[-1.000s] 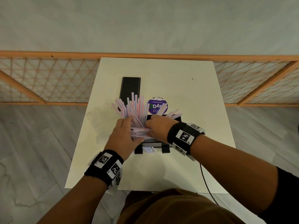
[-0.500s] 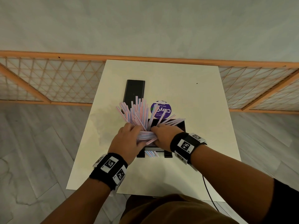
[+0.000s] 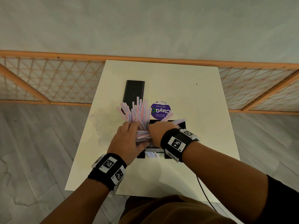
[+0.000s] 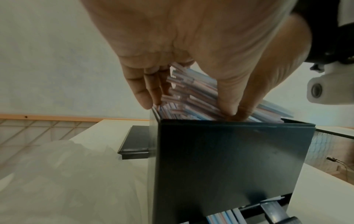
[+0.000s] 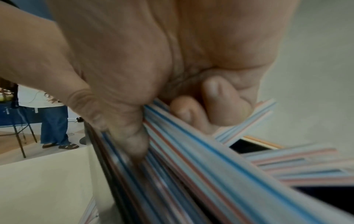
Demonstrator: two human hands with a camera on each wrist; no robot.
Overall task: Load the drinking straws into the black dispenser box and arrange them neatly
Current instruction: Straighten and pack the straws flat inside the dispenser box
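Note:
A thick bundle of red-and-blue striped straws [image 3: 137, 113] fans up and away from the open top of the black dispenser box [image 3: 182, 126], which stands on the white table [image 3: 202, 102]. My left hand [image 3: 128, 139] grips the bundle's near end from the left. In the left wrist view its fingers [image 4: 142, 91] sit on the far side and its thumb on the near side, just above the box [image 4: 229, 159]. My right hand [image 3: 159, 133] grips the straws [image 5: 191, 159] from the right, thumb on one side and curled fingers [image 5: 210, 104] on the other. A few straws [image 3: 151, 154] show in the front slot.
The box's flat black lid [image 3: 133, 92] lies behind the straws. A round purple label [image 3: 160, 110] lies beside it. An orange lattice fence [image 3: 48, 81] runs behind the table. A black cable [image 3: 203, 191] hangs off the near right edge. A person [image 5: 54, 121] stands in the background.
Both hands have drawn closer together round the bundle, squeezing its lower end over the box. The fanned tops stay spread.

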